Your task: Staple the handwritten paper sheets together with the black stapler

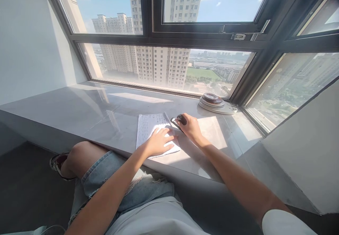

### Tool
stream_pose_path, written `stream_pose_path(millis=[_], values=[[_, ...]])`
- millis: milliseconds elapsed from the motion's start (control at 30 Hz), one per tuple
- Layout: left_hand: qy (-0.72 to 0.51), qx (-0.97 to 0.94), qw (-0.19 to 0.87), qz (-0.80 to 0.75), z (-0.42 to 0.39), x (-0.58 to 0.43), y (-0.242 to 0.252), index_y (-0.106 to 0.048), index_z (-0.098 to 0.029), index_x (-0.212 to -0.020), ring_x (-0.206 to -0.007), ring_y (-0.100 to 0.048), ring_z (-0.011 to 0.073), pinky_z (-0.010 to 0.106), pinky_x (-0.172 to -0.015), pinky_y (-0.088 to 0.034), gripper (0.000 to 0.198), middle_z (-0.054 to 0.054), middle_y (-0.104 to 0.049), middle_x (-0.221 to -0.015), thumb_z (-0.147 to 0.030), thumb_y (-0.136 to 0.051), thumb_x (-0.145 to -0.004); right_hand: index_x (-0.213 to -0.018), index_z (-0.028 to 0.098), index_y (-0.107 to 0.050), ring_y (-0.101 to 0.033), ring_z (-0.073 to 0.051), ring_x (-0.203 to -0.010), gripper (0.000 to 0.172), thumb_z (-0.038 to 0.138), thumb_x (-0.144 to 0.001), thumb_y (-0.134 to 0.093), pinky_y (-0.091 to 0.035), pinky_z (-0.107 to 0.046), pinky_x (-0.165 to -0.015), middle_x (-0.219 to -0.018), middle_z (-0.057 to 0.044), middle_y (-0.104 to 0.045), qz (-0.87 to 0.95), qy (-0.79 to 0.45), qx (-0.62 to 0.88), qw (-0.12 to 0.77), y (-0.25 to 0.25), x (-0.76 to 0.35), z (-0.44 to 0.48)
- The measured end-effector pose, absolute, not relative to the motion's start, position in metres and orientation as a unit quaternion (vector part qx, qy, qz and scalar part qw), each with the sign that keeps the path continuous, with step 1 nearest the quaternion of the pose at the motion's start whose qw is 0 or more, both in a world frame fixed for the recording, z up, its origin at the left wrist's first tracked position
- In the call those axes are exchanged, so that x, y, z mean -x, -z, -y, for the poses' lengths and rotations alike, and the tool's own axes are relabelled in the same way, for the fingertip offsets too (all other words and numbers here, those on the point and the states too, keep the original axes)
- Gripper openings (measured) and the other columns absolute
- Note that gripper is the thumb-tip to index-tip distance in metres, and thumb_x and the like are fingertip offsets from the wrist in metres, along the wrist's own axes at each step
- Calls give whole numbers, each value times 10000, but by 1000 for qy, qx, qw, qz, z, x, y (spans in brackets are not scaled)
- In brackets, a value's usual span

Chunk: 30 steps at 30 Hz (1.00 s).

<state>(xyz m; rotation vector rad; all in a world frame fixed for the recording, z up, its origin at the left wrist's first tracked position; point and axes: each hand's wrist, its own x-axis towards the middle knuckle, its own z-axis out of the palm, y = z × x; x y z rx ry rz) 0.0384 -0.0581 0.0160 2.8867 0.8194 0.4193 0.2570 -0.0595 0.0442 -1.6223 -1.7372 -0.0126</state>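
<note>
White sheets of paper (145, 131) with rows of small dark marks lie on the sill in front of me, near its front edge. My left hand (160, 141) rests on their lower right part, fingers spread and flat. Along the upper right, one edge of the paper looks raised. My right hand (190, 127) is closed around a small black stapler (178, 121), whose light metallic end points left toward the paper's right edge. The fingers partly cover it, and I cannot tell whether it touches the paper.
A glossy pale stone windowsill (106, 111) carries the paper. Toward the back right, a stack of round discs (212, 102) sits by the dark window frame (169, 41). White walls (29, 37) flank the sill. My bent knees are below its front edge.
</note>
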Motion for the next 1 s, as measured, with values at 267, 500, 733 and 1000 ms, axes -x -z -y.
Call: stream_pose_path(millis=[267, 500, 733, 1000], values=[[-210, -954, 4, -215, 64, -39, -15, -722, -217, -854, -766, -588, 190, 345, -742, -462, 330, 53, -633, -803, -343, -460, -1011, -729, 210, -486, -461, -121, -622, 241, 372, -876, -588, -339, -231, -601, -689, 21, -583, 734, -41, 563, 378, -43, -235, 66], [-359, -906, -41, -220, 42, -19, -25, -554, -195, -658, -538, -488, 125, 286, -539, -295, 324, -16, -538, -568, -265, -496, -969, -710, 214, -459, -452, -120, -605, 288, 379, -857, -644, -302, -242, -580, -682, 19, -577, 782, -55, 545, 299, -47, -226, 75], [-304, -799, 1, -518, -46, 66, -22, -639, -193, -869, -868, -631, 208, 272, -679, -405, 167, 67, -696, -904, -162, -478, -898, -843, 216, -588, -553, -141, -652, 214, 386, -798, -710, -328, -242, -575, -784, -13, -677, 775, -101, 596, 181, -57, -233, 77], [-206, -813, 39, -543, -52, 73, -5, -617, -217, -892, -773, -621, 215, 285, -643, -360, 145, 51, -685, -837, -178, -478, -902, -646, 197, -608, -532, -156, -588, 248, 385, -804, -646, -308, -287, -541, -665, -40, -646, 763, -152, 628, 12, -73, -273, 76]])
